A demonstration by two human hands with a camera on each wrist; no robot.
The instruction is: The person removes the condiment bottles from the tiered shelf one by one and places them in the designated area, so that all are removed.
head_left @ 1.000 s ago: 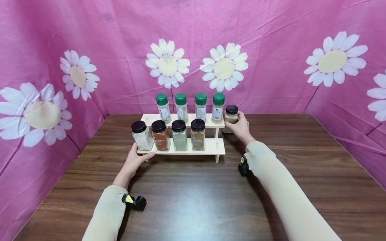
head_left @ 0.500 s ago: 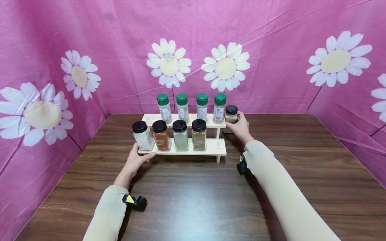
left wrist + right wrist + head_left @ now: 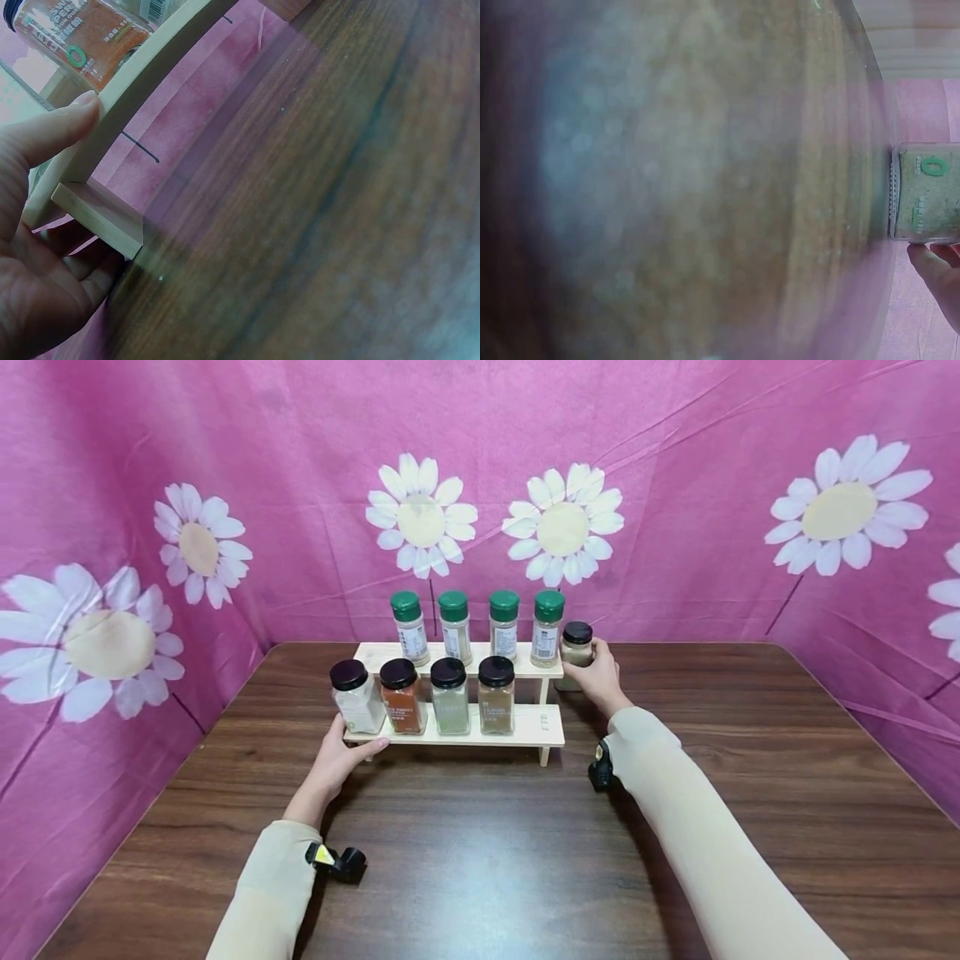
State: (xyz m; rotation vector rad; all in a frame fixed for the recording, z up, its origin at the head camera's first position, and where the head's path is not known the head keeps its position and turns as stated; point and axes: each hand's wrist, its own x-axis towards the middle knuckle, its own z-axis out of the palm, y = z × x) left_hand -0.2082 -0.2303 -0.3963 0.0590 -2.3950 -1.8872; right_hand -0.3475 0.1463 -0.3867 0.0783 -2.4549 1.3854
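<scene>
A two-tier wooden rack (image 3: 525, 737) stands on the table, its left end held by my left hand (image 3: 337, 762). In the left wrist view, the thumb (image 3: 71, 124) lies along the lower shelf's front edge, while the other fingers reach below it by a short leg. At the rack's right end, my right hand (image 3: 596, 678) grips a black-lidded spice jar (image 3: 577, 653) of greenish powder, upright beside the upper shelf. The right wrist view shows this jar (image 3: 928, 195) with fingers (image 3: 931, 274) against its side. Whether its base touches the table I cannot tell.
Several green-capped shakers (image 3: 504, 627) line the upper shelf. On the lower shelf are black-lidded jars: white (image 3: 358, 706), orange-red (image 3: 403, 706), pale green (image 3: 449, 708) and brown (image 3: 496, 706). A pink daisy-print cloth (image 3: 480, 410) hangs behind the brown wooden table (image 3: 465, 860).
</scene>
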